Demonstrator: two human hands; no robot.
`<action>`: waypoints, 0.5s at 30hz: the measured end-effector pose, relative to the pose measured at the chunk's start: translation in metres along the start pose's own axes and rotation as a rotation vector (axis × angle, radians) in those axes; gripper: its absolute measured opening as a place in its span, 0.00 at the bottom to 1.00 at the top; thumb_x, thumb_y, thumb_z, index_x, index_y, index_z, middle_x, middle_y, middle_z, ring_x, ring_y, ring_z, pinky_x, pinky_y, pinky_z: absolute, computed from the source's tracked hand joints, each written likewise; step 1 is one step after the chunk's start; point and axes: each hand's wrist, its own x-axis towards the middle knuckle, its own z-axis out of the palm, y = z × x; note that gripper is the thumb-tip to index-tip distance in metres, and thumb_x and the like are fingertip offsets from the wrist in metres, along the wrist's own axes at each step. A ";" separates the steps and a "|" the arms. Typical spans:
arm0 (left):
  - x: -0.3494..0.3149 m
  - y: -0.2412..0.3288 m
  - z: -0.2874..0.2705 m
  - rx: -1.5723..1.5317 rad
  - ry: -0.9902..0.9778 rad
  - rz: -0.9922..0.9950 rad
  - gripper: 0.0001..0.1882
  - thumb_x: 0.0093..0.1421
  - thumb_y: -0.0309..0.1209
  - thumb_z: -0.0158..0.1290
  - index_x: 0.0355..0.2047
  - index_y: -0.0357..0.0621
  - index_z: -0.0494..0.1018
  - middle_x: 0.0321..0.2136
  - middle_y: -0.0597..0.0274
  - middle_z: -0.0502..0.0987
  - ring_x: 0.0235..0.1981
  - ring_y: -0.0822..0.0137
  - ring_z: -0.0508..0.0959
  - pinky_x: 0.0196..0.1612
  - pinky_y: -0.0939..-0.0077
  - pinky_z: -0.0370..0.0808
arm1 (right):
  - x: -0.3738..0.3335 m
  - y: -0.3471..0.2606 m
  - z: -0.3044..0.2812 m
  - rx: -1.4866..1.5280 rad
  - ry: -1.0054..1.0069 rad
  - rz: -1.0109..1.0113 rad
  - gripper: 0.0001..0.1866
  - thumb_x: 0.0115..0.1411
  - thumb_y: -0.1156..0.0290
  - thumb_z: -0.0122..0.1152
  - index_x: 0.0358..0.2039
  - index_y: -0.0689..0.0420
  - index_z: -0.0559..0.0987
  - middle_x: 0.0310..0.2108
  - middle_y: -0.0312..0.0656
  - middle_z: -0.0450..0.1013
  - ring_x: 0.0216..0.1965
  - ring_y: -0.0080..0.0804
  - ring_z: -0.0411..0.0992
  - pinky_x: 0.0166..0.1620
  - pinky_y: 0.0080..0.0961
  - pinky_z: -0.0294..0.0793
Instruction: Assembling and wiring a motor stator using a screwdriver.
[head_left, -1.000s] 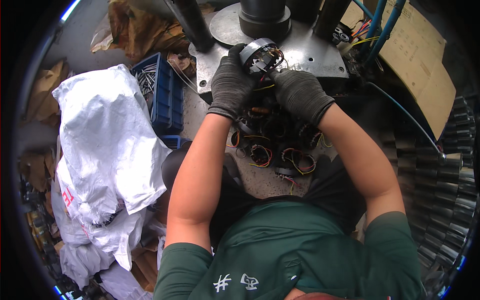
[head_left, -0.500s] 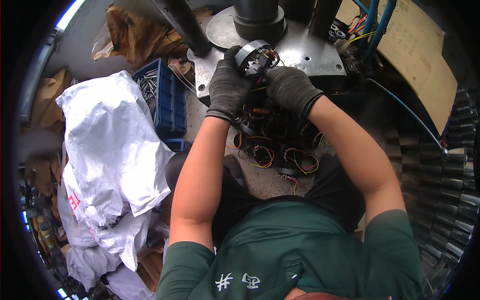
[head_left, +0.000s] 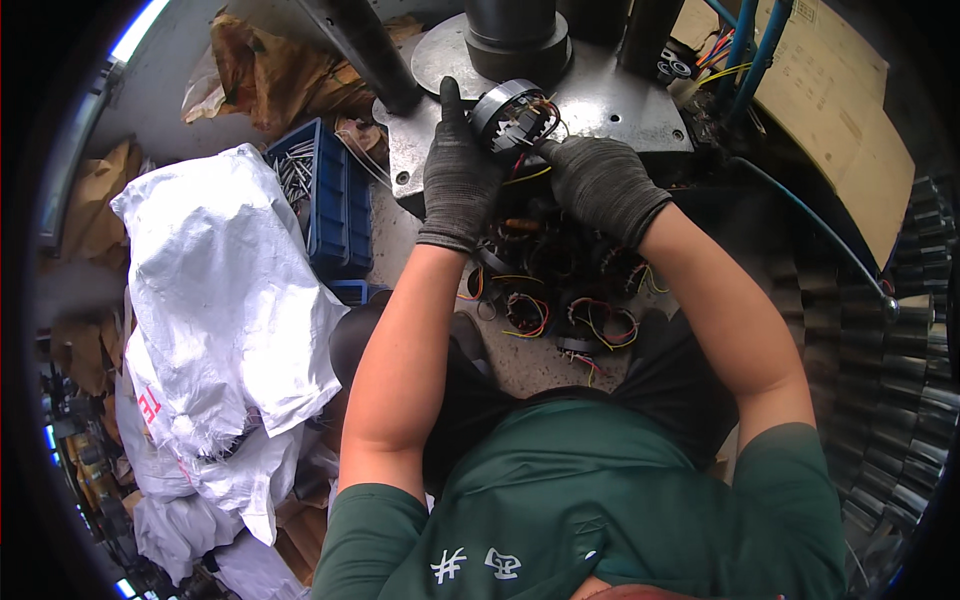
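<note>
A motor stator (head_left: 515,120), a pale metal ring with dark windings and coloured wires, is held tilted over the front edge of the press plate. My left hand (head_left: 462,170), in a dark grey knit glove, grips its left side with the thumb stretched upward. At its lower right, my gloved right hand (head_left: 605,185) pinches the lead wires; a yellow wire (head_left: 527,177) runs into the glove. The fingertips are partly hidden. Below my hands, several similar stators (head_left: 603,322) with coloured leads lie on the floor between my legs.
A metal press plate (head_left: 630,115) with dark columns stands ahead. On the left are a blue bin (head_left: 340,200) of metal pins and a white woven sack (head_left: 225,290). Cardboard (head_left: 840,120), blue hoses (head_left: 748,70) and a lever (head_left: 825,225) are at right, beside stacked metal rings (head_left: 895,390).
My right hand has moved slightly right and down, away from the stator's face, uncovering more of the red and yellow wires. The left thumb has straightened upward off the ring.
</note>
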 end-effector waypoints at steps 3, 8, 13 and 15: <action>-0.008 0.008 0.003 -0.047 0.030 0.003 0.61 0.53 0.33 0.73 0.75 0.40 0.40 0.46 0.44 0.81 0.47 0.49 0.83 0.50 0.57 0.80 | 0.002 0.001 0.002 -0.023 -0.022 0.006 0.18 0.61 0.63 0.64 0.52 0.50 0.82 0.35 0.52 0.82 0.40 0.52 0.82 0.44 0.49 0.82; -0.009 0.003 0.010 -0.057 0.099 0.073 0.55 0.54 0.36 0.71 0.73 0.37 0.49 0.42 0.40 0.82 0.44 0.43 0.84 0.47 0.53 0.80 | 0.001 -0.003 -0.002 -0.013 -0.024 -0.001 0.18 0.61 0.64 0.65 0.50 0.52 0.82 0.36 0.52 0.82 0.41 0.51 0.83 0.44 0.49 0.82; 0.008 -0.007 0.009 0.011 -0.048 0.084 0.49 0.58 0.25 0.66 0.73 0.42 0.47 0.53 0.45 0.79 0.53 0.55 0.83 0.58 0.65 0.79 | 0.006 -0.002 0.005 0.003 0.008 0.009 0.17 0.59 0.64 0.67 0.48 0.53 0.82 0.36 0.52 0.82 0.41 0.51 0.83 0.45 0.49 0.82; 0.011 0.001 0.003 0.088 -0.052 0.064 0.48 0.56 0.29 0.68 0.72 0.43 0.52 0.53 0.44 0.78 0.54 0.54 0.82 0.59 0.64 0.79 | 0.011 -0.002 0.005 0.009 -0.014 -0.001 0.18 0.57 0.63 0.70 0.48 0.54 0.82 0.36 0.52 0.82 0.42 0.52 0.83 0.46 0.49 0.82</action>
